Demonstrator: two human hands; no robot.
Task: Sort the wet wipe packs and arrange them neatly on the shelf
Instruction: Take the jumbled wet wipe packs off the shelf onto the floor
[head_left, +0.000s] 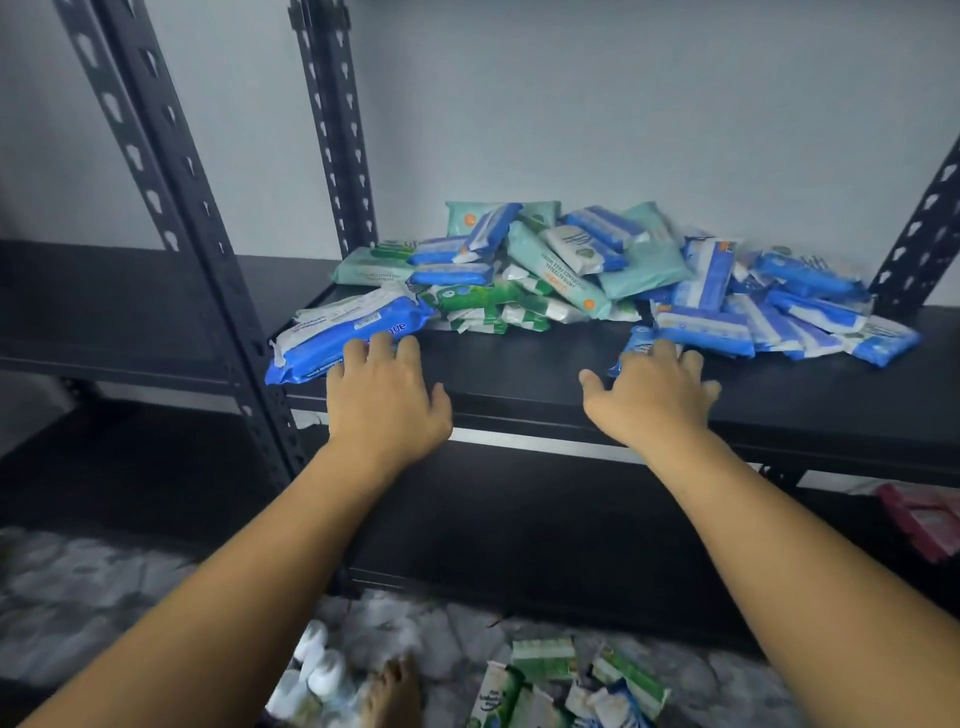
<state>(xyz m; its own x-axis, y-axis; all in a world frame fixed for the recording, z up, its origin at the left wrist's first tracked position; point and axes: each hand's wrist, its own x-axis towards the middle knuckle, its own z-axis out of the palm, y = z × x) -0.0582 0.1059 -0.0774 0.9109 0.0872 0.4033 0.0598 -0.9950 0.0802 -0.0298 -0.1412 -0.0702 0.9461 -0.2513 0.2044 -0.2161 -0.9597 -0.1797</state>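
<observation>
A loose heap of wet wipe packs, blue, teal and green, lies across the black shelf. A large blue pack sits at the shelf's front left corner. My left hand rests with its fingertips on that pack's near edge, fingers spread. My right hand lies flat with spread fingers on a small blue pack at the front of the heap; most of that pack is hidden under the fingers. Neither hand closes around anything.
Black slotted uprights stand left of the shelf and one at the far right. A lower shelf holds a pink pack at right. More green and white packs lie on the tiled floor, beside a bare foot.
</observation>
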